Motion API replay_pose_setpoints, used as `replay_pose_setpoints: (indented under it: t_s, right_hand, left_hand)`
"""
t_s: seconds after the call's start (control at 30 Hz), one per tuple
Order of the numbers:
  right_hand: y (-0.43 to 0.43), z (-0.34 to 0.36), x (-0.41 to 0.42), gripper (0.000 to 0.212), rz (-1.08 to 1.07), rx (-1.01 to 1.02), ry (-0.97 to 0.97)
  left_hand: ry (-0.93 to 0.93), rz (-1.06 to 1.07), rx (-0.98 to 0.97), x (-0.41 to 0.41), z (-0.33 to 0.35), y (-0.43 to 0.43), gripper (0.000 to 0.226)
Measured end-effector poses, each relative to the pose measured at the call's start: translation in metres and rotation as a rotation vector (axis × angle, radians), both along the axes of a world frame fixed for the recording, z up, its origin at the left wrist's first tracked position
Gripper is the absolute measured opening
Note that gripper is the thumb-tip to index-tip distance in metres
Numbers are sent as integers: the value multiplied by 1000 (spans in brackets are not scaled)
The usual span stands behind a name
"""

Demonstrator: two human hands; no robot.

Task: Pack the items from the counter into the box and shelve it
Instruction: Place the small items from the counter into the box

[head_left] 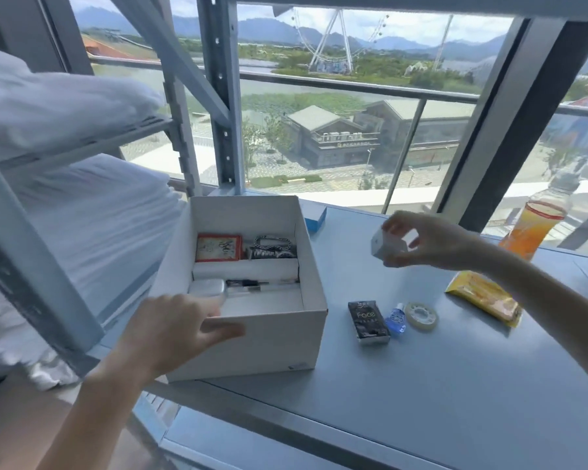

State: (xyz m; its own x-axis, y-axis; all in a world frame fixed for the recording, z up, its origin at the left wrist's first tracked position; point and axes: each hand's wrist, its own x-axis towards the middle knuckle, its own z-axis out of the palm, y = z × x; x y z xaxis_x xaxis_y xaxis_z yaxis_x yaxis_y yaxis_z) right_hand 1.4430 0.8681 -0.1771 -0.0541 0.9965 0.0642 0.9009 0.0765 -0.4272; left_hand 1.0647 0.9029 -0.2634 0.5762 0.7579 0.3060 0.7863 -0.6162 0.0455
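One white cube (379, 247) in pinch of right grip (431, 244), left grip (177, 330) straight-fingered on one box (272, 340)

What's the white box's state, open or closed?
Open. No lid on the white box; the red card and metal chain inside are visible.
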Motion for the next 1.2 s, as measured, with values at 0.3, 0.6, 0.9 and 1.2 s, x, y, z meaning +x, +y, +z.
replay_pose_setpoints:
  t_s: [0.3,0.6,0.9,1.2]
  right_hand:
    - [92,-27,-141,54,415,-147,-284]
    - [109,-60,-161,38,285,-475,-747]
    - [124,-72,-164,46,251,-452,-696]
    - [196,-69,-182,44,125,-122,-565]
  left_hand:
    - [-60,-86,179,-4,3,0,59]
    - [-87,-76,171,-2,2,1,62]
    - [-45,-61,110,-2,8,1,65]
    - [40,-83,-29,-4,10,2,62]
